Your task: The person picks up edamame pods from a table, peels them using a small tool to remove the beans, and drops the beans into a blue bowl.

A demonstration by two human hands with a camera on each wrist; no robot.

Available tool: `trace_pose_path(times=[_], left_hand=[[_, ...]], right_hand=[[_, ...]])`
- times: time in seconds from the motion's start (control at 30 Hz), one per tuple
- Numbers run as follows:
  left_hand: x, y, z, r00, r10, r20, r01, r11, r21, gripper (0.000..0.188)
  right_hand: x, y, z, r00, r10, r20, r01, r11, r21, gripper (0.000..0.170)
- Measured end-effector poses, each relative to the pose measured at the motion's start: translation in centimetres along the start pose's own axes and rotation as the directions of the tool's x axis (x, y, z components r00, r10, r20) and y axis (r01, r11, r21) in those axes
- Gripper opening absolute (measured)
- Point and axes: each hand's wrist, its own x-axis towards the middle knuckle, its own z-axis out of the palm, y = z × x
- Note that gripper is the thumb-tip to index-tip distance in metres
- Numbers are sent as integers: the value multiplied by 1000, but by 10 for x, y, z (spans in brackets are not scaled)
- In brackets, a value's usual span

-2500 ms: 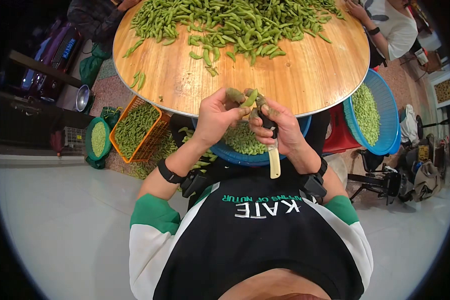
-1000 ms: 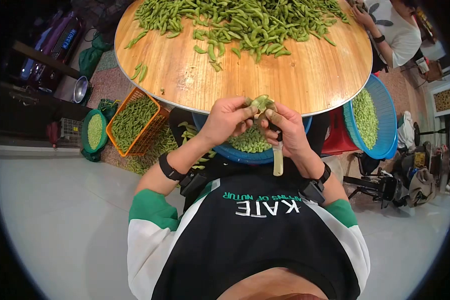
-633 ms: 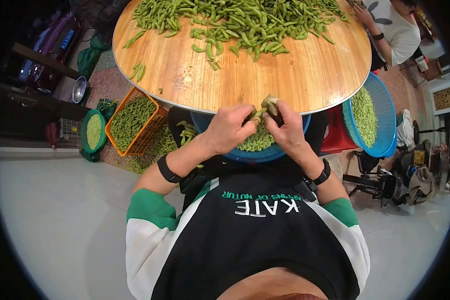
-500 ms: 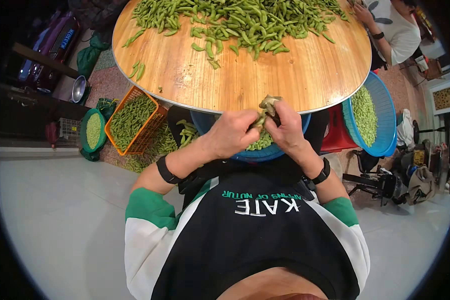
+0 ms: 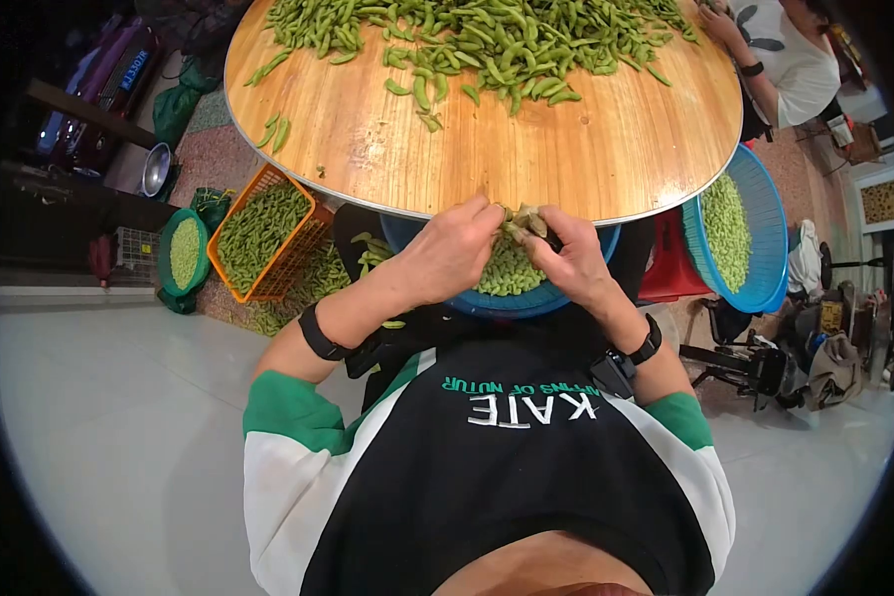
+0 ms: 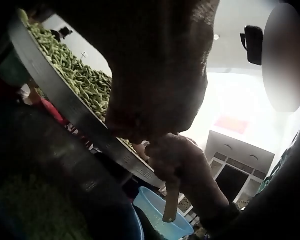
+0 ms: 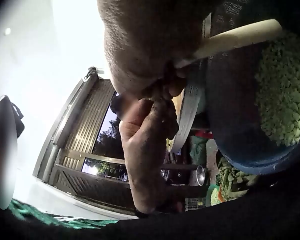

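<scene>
Both hands meet at the near edge of the round wooden table (image 5: 368,189), above a blue basin (image 5: 526,311) of shelled green beans (image 5: 507,273). My left hand (image 5: 447,248) pinches a bean pod (image 5: 512,221) between thumb and fingers, mostly covered by the fingertips. My right hand (image 5: 576,260) meets the pod from the other side, its fingertips dark and stained. It also grips a knife (image 6: 171,202), whose cream handle sticks out below the palm in both wrist views; its blade is hidden.
A large heap of pods (image 5: 507,40) covers the table's far part. An orange crate (image 5: 303,263) of pods and a green basin (image 5: 204,260) of beans stand left, a blue basket (image 5: 765,238) of beans right. Another person (image 5: 800,60) sits at far right.
A whole pod between the hands was spread open, then became mostly covered by the fingers. My hands have turned knuckles up, and the knife handle has gone from sight in the head view.
</scene>
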Motion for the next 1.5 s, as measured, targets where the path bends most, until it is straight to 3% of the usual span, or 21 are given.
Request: trace_pose_path(times=[0.1,0.17,0.3,0.37,0.5,0.57,0.73,0.9,0.93,0.97,1.0,1.03,1.1,1.13,1.2,1.23,1.3,1.37,1.4,1.43,1.5], left_hand=[[2,-1,2,996,85,-39,-80,991,109,17],[4,-5,3,989,137,-51,-127,979,162,18],[5,-4,9,957,255,-141,-201,928,313,19],[6,0,13,950,261,-174,-189,919,345,18],[6,-1,20,935,226,-272,-147,948,283,15],[4,0,18,943,224,-244,-153,948,278,15],[8,-3,13,955,225,-191,-187,962,197,15],[7,0,6,981,86,-172,-80,996,39,12],[6,-1,8,982,85,-171,-79,996,40,12],[4,-3,11,984,-134,-115,94,949,-300,13],[3,-3,12,948,-318,11,262,763,-591,15],[2,-3,13,948,-317,12,263,762,-591,15],[0,0,13,900,-394,188,350,396,-849,22],[-2,2,15,900,-393,188,350,396,-849,22],[-5,3,23,916,-360,177,266,214,-940,16],[-6,3,24,916,-362,176,265,214,-940,16],[-7,2,24,930,-353,107,238,351,-906,18],[-7,6,19,924,-367,111,255,369,-894,20],[-8,7,17,916,-385,114,272,386,-882,21],[-10,6,15,915,-388,114,273,386,-881,21],[-11,3,13,902,-419,103,318,485,-815,24]], right_hand=[[0,3,-1,995,78,59,-83,992,90,12],[3,-5,-3,951,276,137,-308,859,409,10],[5,1,1,949,294,118,-314,820,478,8],[7,-3,1,914,361,183,-388,653,650,7],[4,-2,5,891,397,218,-411,507,758,6],[3,-3,2,847,434,308,-473,348,809,5],[0,-1,-2,854,420,308,-489,441,752,6],[-3,2,3,858,416,302,-482,447,754,8],[-5,7,3,877,379,294,-465,520,717,9],[-6,9,3,895,341,289,-443,588,677,10],[-6,7,2,895,341,289,-443,588,677,10],[-6,4,2,895,344,286,-442,590,675,10],[-5,2,0,896,344,279,-438,594,674,11],[-5,2,-1,893,342,292,-445,572,689,11],[-6,4,-4,889,342,305,-452,549,703,12],[-8,7,-4,894,321,313,-447,583,678,13],[-10,7,-4,897,301,324,-442,615,653,14],[-10,1,-6,898,343,275,-439,740,510,19],[-10,1,-5,898,342,275,-438,740,511,19],[-12,3,-4,947,268,176,-310,903,296,22],[-15,0,-2,994,53,92,-45,995,-89,32]])
